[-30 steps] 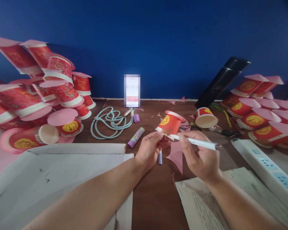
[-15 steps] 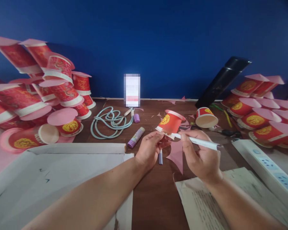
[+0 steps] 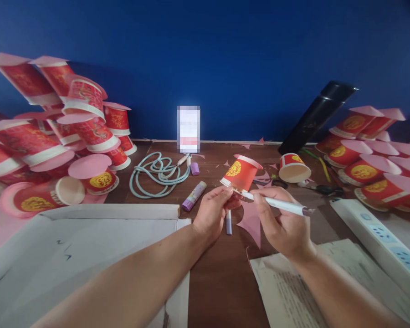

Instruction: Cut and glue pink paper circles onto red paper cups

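Note:
In the middle of the head view, my left hand [image 3: 213, 209] is closed on the rim of a red paper cup [image 3: 241, 175] with a gold emblem. The cup is held tilted, a pink paper disc [image 3: 248, 161] on its upper end. My right hand [image 3: 285, 223] grips a white marker pen [image 3: 282, 204] like a writing tool, its tip at the cup's lower rim. Whether the tip touches is too small to tell. Below the cup lie a pale purple pen cap [image 3: 228, 223] and a pink paper scrap [image 3: 251, 222]. Another red paper cup [image 3: 294, 167] lies to the right.
Red cups with pink discs pile up at left [image 3: 89, 132] and right [image 3: 362, 171]. A glue stick [image 3: 194, 196], its purple cap [image 3: 194, 169], a coiled cable [image 3: 157, 175], a phone [image 3: 188, 130], a black flask [image 3: 314, 118], a power strip [image 3: 372, 228] and a white box [image 3: 89, 264] surround my hands.
My right hand and the marker pen have shifted slightly left along the cup's rim, and the pen has turned a little. The cup has tilted slightly in my left hand. The other things lie as before.

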The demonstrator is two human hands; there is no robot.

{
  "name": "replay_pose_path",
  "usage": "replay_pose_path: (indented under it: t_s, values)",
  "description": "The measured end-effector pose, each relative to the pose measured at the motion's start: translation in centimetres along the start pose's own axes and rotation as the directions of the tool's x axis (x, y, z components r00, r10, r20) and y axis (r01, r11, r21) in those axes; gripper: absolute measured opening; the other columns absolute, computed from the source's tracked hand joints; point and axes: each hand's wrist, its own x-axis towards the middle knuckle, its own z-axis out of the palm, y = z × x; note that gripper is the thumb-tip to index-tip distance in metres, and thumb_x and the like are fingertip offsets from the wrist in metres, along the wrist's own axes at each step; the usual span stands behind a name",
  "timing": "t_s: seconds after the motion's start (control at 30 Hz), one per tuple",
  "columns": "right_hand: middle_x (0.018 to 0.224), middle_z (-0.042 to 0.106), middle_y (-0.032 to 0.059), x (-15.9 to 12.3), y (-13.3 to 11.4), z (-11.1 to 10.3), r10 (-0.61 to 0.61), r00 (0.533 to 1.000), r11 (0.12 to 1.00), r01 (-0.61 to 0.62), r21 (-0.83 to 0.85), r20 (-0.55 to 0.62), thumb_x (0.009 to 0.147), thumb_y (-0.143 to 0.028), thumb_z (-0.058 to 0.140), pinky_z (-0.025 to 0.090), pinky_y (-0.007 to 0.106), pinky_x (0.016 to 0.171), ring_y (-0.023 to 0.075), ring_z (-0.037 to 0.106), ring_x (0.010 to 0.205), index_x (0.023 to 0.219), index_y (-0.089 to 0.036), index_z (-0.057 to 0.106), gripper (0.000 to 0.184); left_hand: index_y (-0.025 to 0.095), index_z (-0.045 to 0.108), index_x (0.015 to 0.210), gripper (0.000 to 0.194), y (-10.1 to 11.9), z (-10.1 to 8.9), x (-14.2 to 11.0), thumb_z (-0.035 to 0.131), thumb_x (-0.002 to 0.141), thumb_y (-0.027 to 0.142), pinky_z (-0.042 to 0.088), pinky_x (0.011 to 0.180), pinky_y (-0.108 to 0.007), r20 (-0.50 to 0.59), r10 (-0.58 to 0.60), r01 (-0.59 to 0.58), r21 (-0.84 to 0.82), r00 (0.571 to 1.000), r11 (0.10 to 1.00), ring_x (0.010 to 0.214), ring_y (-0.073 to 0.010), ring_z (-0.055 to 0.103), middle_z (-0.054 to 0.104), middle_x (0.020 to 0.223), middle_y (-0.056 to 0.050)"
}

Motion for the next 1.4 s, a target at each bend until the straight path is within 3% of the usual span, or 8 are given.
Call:
replay_pose_path:
  t_s: [0.3, 0.57, 0.77, 0.97, 1.17, 1.4]
  values:
    - [0.083, 0.068, 0.0034, -0.02, 0.02, 0.09, -0.002, 0.998, 0.998, -0.001, -0.056, -0.070, 0.087, -0.020, 0.059, 0.049, 0.028, 0.071, 0.0155, 0.064, 0.077, 0.093, -0.018, 0.065, 0.009, 0.013, 0.071, 0.077, 0.021, 0.18, 0.01, -0.06, 0.075, 0.070, 0.032, 0.049, 0.071, -0.025, 0.015, -0.006, 0.006, 0.013, 1.000, 1.000, 0.074, -0.0139, 0.063, 0.069, 0.076, -0.007]
    - [0.085, 0.069, 0.0049, -0.07, 0.06, 0.14, -0.042, 0.999, 0.999, 0.042, -0.022, -0.024, 0.086, -0.019, 0.059, 0.050, 0.029, 0.073, 0.0166, 0.065, 0.079, 0.092, -0.017, 0.064, 0.009, 0.013, 0.070, 0.076, 0.021, 0.02, -0.11, 0.04, 0.077, 0.068, 0.032, 0.050, 0.072, -0.026, 0.013, 0.003, -0.003, 0.000, 1.000, 1.000, 0.075, -0.0144, 0.064, 0.069, 0.075, -0.006]
    - [0.085, 0.069, 0.0039, -0.04, 0.09, 0.04, -0.001, 0.996, 0.997, -0.006, -0.074, -0.094, 0.086, -0.020, 0.059, 0.049, 0.029, 0.073, 0.0163, 0.065, 0.079, 0.094, -0.018, 0.065, 0.010, 0.013, 0.069, 0.075, 0.021, 0.03, 0.00, -0.01, 0.075, 0.070, 0.032, 0.049, 0.070, -0.025, 0.009, 0.007, -0.007, 0.010, 1.000, 1.000, 0.072, -0.0137, 0.063, 0.069, 0.074, -0.005]
    - [0.084, 0.069, 0.0039, -0.04, 0.04, -0.10, -0.048, 0.999, 0.999, 0.048, -0.015, -0.002, 0.087, -0.020, 0.058, 0.050, 0.028, 0.070, 0.0156, 0.065, 0.076, 0.092, -0.017, 0.065, 0.009, 0.012, 0.068, 0.074, 0.019, 0.14, 0.04, 0.01, 0.075, 0.069, 0.029, 0.050, 0.070, -0.024, -0.013, 0.000, 0.000, -0.015, 1.000, 1.000, 0.071, -0.0127, 0.062, 0.068, 0.073, -0.005]
    - [0.085, 0.069, 0.0046, -0.11, 0.15, 0.02, 0.013, 0.996, 0.998, -0.018, -0.063, -0.090, 0.087, -0.022, 0.058, 0.049, 0.029, 0.072, 0.0162, 0.065, 0.078, 0.093, -0.017, 0.066, 0.011, 0.012, 0.069, 0.077, 0.019, 0.27, 0.09, -0.02, 0.072, 0.071, 0.029, 0.050, 0.068, -0.025, -0.016, -0.025, 0.025, -0.016, 1.000, 1.000, 0.073, -0.0143, 0.064, 0.069, 0.075, -0.006]
    - [0.082, 0.068, 0.0037, -0.06, 0.14, 0.10, 0.004, 0.999, 1.000, -0.004, -0.016, -0.034, 0.087, -0.022, 0.059, 0.050, 0.029, 0.069, 0.0158, 0.064, 0.074, 0.093, -0.018, 0.065, 0.010, 0.011, 0.069, 0.075, 0.017, 0.12, 0.00, 0.04, 0.072, 0.072, 0.027, 0.051, 0.069, -0.024, -0.006, -0.016, 0.016, -0.018, 1.000, 1.000, 0.072, -0.0138, 0.064, 0.069, 0.075, -0.006]
